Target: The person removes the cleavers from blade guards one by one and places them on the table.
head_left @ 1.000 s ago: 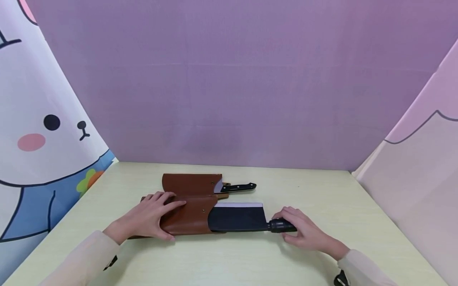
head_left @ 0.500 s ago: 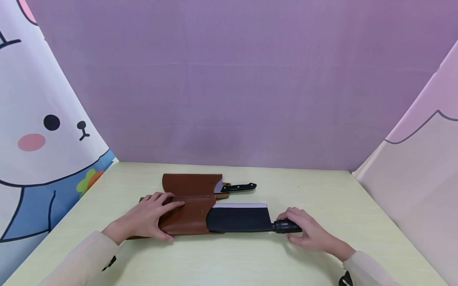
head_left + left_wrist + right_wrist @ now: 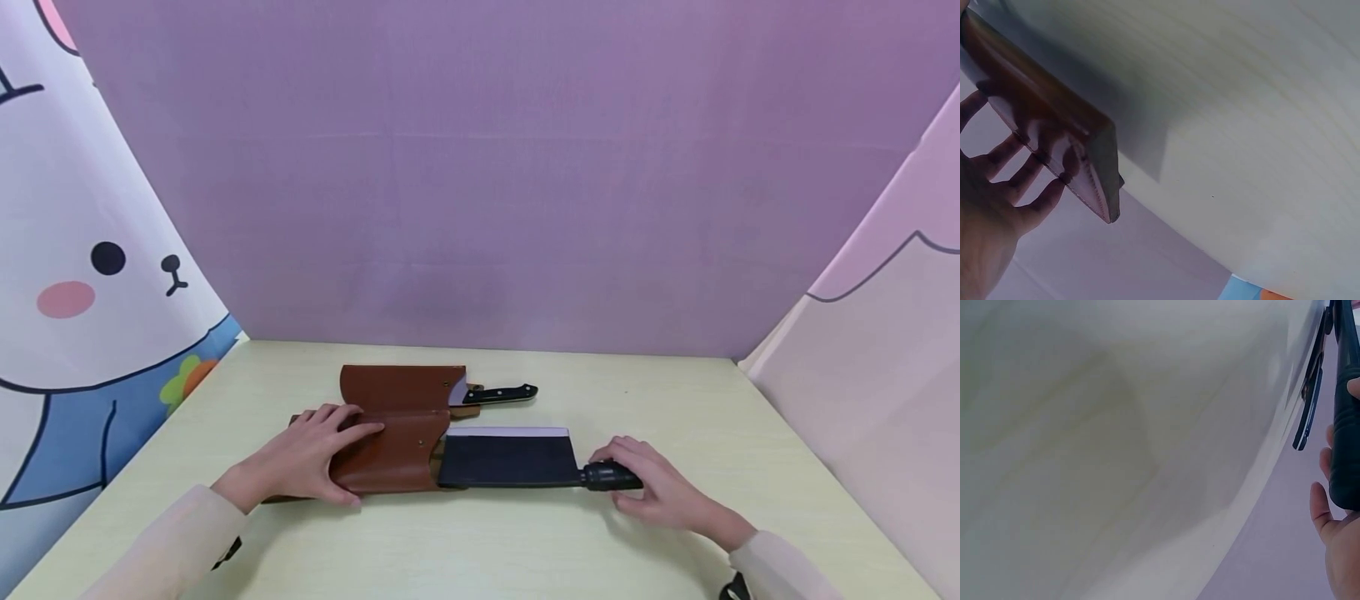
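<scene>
My left hand (image 3: 315, 454) holds a brown leather sheath (image 3: 397, 454) by its left part, thumb at the near edge and fingers over the top. In the left wrist view, fingertips (image 3: 1054, 187) touch the side of that sheath (image 3: 1041, 106). My right hand (image 3: 651, 483) grips the black handle (image 3: 611, 476) of a cleaver, also seen as a dark handle (image 3: 1346, 437) in the right wrist view. The wide black blade (image 3: 510, 458) has its pale cutting edge facing away from me. Its left end lies at the sheath's mouth, where some inner lining shows.
Just behind lies a second brown sheath (image 3: 401, 386) with a smaller knife (image 3: 501, 393) in it, its black riveted handle pointing right. A pale wooden table (image 3: 480, 550) bears everything. A purple cloth wall (image 3: 480, 183) rises at the back, with printed panels (image 3: 90, 350) at the sides.
The cleaver has slid right with my right hand, and more of its blade shows outside the sheath. My left hand and the front sheath have shifted slightly left. The rear sheath stays put.
</scene>
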Demonstrator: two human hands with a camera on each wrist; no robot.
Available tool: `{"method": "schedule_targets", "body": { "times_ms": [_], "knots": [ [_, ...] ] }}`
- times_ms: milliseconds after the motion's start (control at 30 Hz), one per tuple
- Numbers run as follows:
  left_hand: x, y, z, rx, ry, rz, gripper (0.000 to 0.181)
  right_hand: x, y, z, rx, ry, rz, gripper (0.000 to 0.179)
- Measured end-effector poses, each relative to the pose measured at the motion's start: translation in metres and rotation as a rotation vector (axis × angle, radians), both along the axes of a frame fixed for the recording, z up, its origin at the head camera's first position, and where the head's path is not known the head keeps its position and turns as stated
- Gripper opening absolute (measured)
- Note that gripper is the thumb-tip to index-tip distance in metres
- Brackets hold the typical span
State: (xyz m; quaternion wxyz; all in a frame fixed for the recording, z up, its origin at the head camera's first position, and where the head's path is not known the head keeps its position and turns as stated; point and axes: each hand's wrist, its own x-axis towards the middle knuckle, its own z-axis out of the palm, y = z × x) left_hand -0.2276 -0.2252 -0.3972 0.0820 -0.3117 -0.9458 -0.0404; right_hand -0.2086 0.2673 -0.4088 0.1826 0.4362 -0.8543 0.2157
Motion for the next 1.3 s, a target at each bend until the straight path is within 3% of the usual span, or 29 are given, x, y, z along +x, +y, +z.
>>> {"method": "schedule_targets", "body": {
  "times_ms": [1300],
  "knots": [
    [-0.006, 0.005, -0.010, 0.011, -0.032, -0.033, 0.094, 0.002, 0.043, 0.004, -0.007, -0.010, 0.008, 0.053]
  ]
}}
